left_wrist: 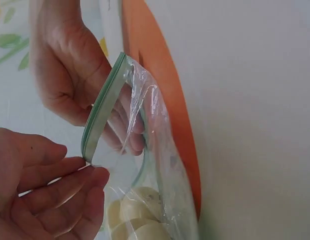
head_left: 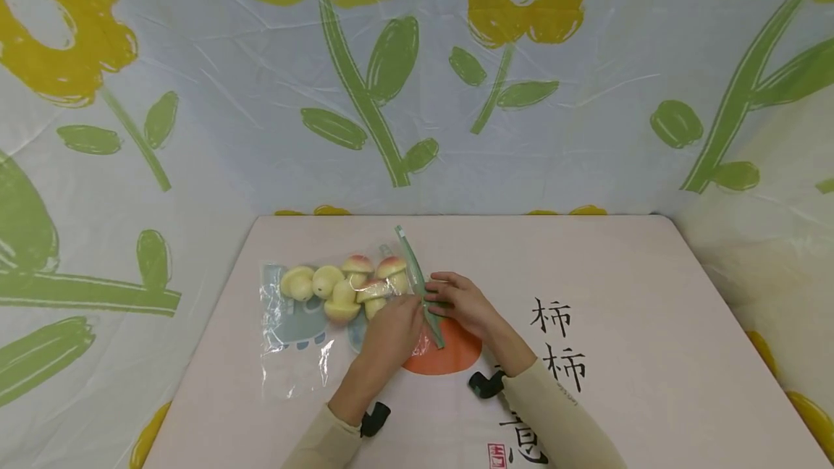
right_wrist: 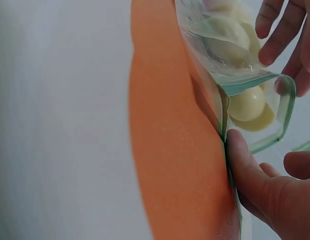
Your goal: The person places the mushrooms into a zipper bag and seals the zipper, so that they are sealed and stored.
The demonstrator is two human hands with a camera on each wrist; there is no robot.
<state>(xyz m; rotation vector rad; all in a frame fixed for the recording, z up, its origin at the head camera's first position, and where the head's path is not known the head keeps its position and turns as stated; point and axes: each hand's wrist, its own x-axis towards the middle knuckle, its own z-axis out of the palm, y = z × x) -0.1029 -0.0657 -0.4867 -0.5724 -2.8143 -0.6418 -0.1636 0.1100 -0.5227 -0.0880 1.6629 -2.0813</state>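
A clear zip bag (head_left: 274, 368) with a green zip edge (head_left: 417, 270) lies on the table, holding several cream toy mushrooms (head_left: 342, 302), some with reddish caps. Its mouth gapes at the right end. My right hand (head_left: 465, 306) pinches one side of that edge, the thumb (right_wrist: 237, 150) on the near face and fingers behind. My left hand (head_left: 394, 328) is at the other side of the mouth. In the left wrist view the left fingertips (left_wrist: 97, 175) touch the green rim (left_wrist: 102, 107), fingers loosely extended.
The pale table mat (head_left: 638, 266) bears an orange print (head_left: 456, 353) under the bag's mouth and black characters (head_left: 554, 317) to the right. A flowered cloth (head_left: 247, 93) stands behind and at both sides. Dark wrist cameras (head_left: 485, 384) sit at both sleeves.
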